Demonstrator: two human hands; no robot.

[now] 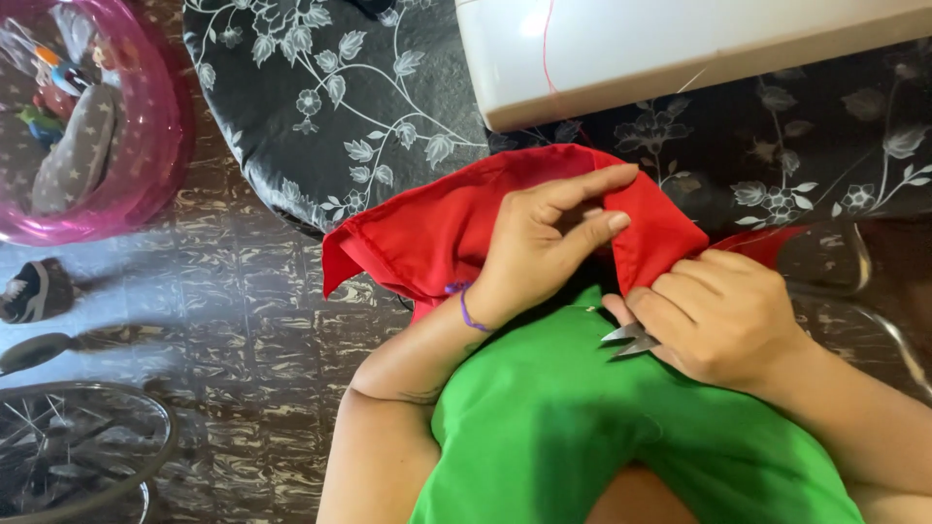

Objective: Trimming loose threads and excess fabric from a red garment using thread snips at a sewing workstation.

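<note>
A red cloth [437, 228], folded and creased, lies half on the table edge and half on the lap. Small metal scissors [629, 339] point left, just below it.

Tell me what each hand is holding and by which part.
Left hand pinches the red cloth at its folded edge; right hand grips small metal snips, blades poking out.

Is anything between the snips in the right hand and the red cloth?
Nothing visible. The right hand holds the small metal snips at the edge of the red cloth, which the left hand pinches.
</note>
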